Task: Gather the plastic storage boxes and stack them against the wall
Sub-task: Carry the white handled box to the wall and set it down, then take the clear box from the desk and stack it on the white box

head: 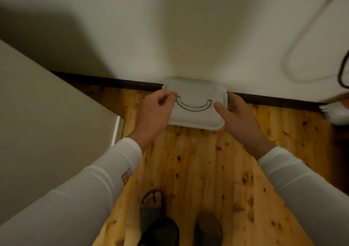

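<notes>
Floor and room. Nearest to us, the left foot (152,200) and right foot (208,225), both in dark sandals, stand on a floor (198,160) of knotty, yellow wooden planks running away towards the wall. To the left, a beige panel (47,122) with a pale metal edge rises beside the floor; we cannot tell what it belongs to. Two white sleeves reach forward over the planks, the left sleeve (85,185) carrying a small red mark near the cuff, the right sleeve (302,185) plain.

Grip. The left hand (156,111) is curled, its thumb and forefinger pinching the left rim of the storage box (194,92). The right hand (239,117) holds the opposite side: the thumb lies flat on the lid, and the fingers wrap over the right rim. Both hands thus clasp the same box, one at each short side.

Task item. The storage box is pale, with rounded corners and a grey curved handle (192,108) lying flat on its lid. Its far edge meets the wall. What lies under it is hidden.

Far zone. A dark skirting board (113,81) runs along the base of the cream wall (170,28). At the right, a blurred pale cable (289,56) loops down the wall, above a blurred white object (336,113) by the skirting.
</notes>
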`<state>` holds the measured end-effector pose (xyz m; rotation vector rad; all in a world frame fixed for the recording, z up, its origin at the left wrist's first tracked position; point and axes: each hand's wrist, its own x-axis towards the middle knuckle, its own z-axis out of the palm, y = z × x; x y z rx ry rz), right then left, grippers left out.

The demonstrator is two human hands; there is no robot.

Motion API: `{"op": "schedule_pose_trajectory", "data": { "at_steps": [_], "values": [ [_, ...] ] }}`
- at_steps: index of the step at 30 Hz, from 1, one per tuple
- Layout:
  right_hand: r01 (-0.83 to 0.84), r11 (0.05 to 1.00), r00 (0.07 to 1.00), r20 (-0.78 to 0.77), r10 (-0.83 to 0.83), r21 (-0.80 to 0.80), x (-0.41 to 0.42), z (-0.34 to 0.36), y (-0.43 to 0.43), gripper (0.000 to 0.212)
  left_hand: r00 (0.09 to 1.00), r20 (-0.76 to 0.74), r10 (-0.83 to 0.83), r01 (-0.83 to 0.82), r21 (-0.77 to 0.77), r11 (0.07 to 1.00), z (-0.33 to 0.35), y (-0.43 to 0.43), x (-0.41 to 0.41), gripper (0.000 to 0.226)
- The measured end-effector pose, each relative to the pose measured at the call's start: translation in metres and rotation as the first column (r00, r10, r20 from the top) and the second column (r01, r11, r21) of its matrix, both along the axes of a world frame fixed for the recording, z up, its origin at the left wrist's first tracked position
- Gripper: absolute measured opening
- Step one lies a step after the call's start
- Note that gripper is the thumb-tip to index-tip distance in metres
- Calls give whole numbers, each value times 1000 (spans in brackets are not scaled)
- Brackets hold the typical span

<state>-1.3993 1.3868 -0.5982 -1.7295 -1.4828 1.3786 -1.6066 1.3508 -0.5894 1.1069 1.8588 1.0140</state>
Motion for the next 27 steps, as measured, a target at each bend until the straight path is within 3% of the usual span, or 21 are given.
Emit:
{"op": "schedule_pose_trajectory", "data": {
  "at_steps": [16,27],
  "values": [
    [-190,982,980,59,188,22,-30,209,-48,67,999,11,49,-48,-63,997,211,-63,2,18],
    [-328,940,945,45,325,93,-49,286,-71,61,994,23,110,-111,18,994,282,-89,6,19]
  ]
}}
